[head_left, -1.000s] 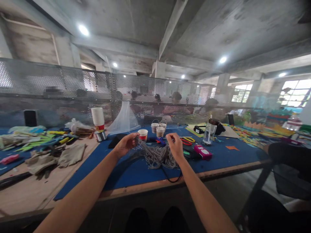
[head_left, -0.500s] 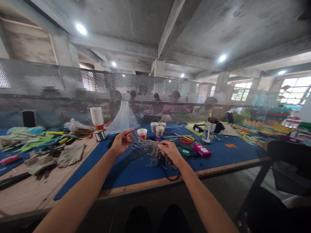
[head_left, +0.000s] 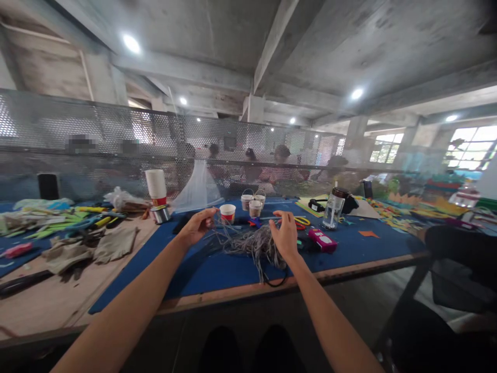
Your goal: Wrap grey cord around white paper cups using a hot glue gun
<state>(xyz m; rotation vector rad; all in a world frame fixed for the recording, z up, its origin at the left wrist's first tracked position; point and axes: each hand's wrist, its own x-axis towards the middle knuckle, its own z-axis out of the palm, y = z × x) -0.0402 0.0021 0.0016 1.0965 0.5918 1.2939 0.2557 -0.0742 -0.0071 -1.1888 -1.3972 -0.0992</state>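
A loose tangle of grey string (head_left: 254,246) lies on the blue table mat (head_left: 186,282) in front of me. My left hand (head_left: 199,227) is closed in a pinch at the tangle's left end, with thin grey strands trailing from its fingertips. Over the right side of the tangle is my right hand (head_left: 285,233), its fingers apart and nothing gripped. Just behind the string stands a red and white paper cup (head_left: 227,213). A blue tool (head_left: 254,223), partly hidden, lies beyond the tangle.
Small buckets (head_left: 255,208) stand at the back. Scissors (head_left: 302,221), a magenta box (head_left: 323,241) and a clear bottle (head_left: 333,210) are to the right. Gloves (head_left: 115,245), a metal can (head_left: 160,214) and stacked paper cups (head_left: 156,185) are left. A perforated screen (head_left: 155,132) runs behind.
My right hand has let go of the grey string, opened and moved slightly right and up. The tangle has dropped onto the mat; my left hand stays pinched in nearly the same place.
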